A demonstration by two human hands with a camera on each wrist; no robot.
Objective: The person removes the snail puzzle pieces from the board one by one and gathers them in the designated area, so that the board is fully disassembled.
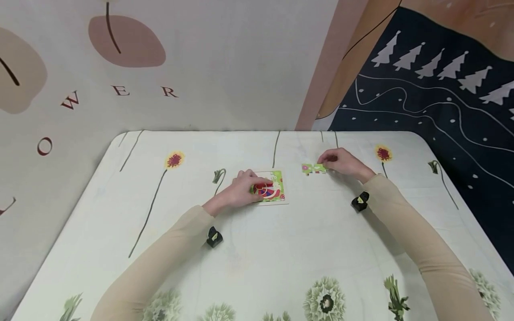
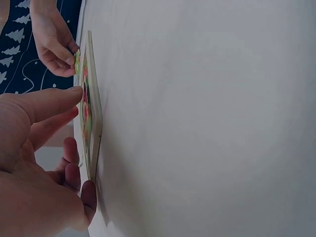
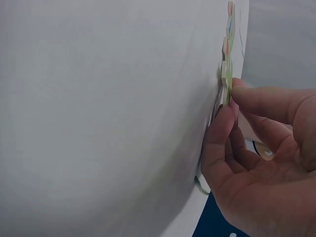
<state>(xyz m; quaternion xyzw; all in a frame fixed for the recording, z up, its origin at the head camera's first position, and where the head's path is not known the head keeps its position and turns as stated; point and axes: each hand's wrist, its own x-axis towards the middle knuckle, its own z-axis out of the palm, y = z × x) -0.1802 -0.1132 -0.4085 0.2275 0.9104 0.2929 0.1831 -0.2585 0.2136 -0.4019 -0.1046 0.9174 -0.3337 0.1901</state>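
A square puzzle board (image 1: 277, 194) with a red, green and blue picture lies on the cloth-covered table. My left hand (image 1: 242, 189) rests over its left part, hiding some of the picture. In the left wrist view, the thumb and fingers of the left hand (image 2: 44, 133) touch the board (image 2: 91, 118), one fingertip at its edge. To the right of the board, my right hand (image 1: 341, 161) pinches the end of a short strip of joined green puzzle pieces (image 1: 311, 168). The right wrist view shows thumb and fingertips of this hand (image 3: 266, 143) gripping the strip (image 3: 227, 64) edge-on.
A white cloth (image 1: 281, 249) with printed flowers covers the table. Each wrist carries a small black device, one by the left sleeve (image 1: 164, 249) and one by the right sleeve (image 1: 409, 223). Behind the table hang a pale printed curtain (image 1: 241, 67) and a dark one with trees (image 1: 433, 93).
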